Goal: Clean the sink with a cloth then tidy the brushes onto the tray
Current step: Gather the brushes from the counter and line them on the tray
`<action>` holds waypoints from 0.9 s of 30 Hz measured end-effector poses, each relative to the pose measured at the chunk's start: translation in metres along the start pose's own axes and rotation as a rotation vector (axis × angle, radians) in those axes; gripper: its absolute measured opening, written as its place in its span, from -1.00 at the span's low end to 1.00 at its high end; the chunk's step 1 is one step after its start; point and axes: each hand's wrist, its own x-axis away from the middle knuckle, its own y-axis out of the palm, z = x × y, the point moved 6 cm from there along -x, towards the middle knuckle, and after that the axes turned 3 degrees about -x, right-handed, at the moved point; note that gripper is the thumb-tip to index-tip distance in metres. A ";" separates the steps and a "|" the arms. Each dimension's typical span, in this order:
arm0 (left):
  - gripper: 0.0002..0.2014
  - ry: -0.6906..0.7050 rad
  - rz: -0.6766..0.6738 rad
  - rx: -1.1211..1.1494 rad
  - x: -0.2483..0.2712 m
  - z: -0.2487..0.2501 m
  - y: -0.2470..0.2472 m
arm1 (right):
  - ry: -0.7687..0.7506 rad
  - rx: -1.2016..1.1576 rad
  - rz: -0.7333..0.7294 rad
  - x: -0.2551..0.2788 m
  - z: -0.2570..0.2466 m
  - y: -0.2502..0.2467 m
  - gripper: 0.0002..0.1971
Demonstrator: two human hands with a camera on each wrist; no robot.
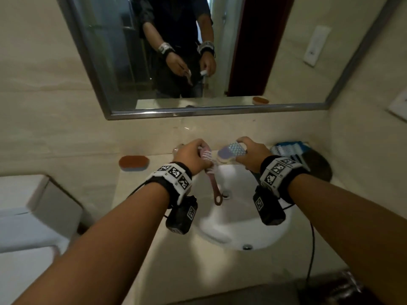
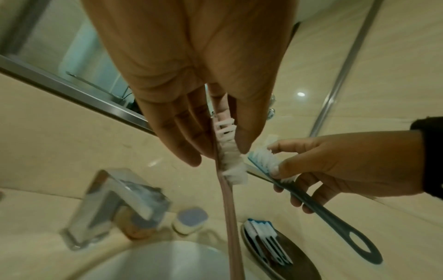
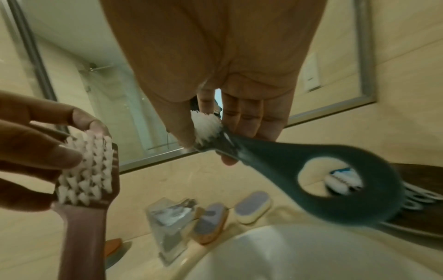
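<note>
My left hand (image 1: 193,155) (image 2: 217,153) pinches the bristle head of a pink long-handled brush (image 1: 214,186) (image 2: 230,208) (image 3: 88,170), whose handle hangs down over the white sink (image 1: 242,230). My right hand (image 1: 248,153) (image 3: 215,132) grips the bristle head of a dark blue brush (image 1: 236,148) (image 2: 335,221) (image 3: 299,157) with a loop at its handle end. Both hands are held side by side above the back rim of the sink. A dark oval tray (image 1: 320,166) (image 2: 297,253) on the counter to the right holds several blue-and-white brushes (image 1: 288,148) (image 2: 261,231).
A chrome tap (image 2: 115,204) (image 3: 170,217) stands behind the basin with two purple-topped sponges (image 3: 254,206) beside it. An orange sponge (image 1: 133,163) lies on the counter at left. A white tank (image 1: 28,205) sits lower left. A mirror (image 1: 176,51) hangs above.
</note>
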 end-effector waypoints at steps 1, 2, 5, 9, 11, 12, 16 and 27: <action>-0.71 0.017 -0.008 -0.010 -0.001 0.017 0.020 | 0.012 0.003 0.007 0.007 0.024 -0.013 -0.49; -0.71 0.033 -0.023 -0.018 -0.001 0.035 0.042 | 0.028 0.013 0.015 0.013 0.051 -0.026 -0.49; -0.75 0.068 -0.081 -0.044 -0.003 0.086 0.107 | 0.078 0.127 0.013 0.035 0.126 -0.062 -0.46; -0.80 0.079 -0.108 -0.001 -0.002 0.132 0.176 | 0.153 0.117 -0.002 0.061 0.200 -0.104 -0.48; -0.82 0.060 -0.124 0.009 -0.005 0.144 0.195 | 0.165 0.086 0.018 0.063 0.225 -0.121 -0.45; -0.84 0.045 -0.129 0.019 -0.008 0.149 0.201 | 0.177 0.064 0.023 0.062 0.235 -0.127 -0.42; -0.85 0.003 -0.118 0.086 -0.024 0.162 0.217 | 0.213 -0.128 0.050 0.050 0.264 -0.134 -0.41; -0.69 0.020 -0.218 0.067 -0.125 0.165 0.286 | 0.351 -0.216 -0.021 -0.040 0.325 -0.146 -0.37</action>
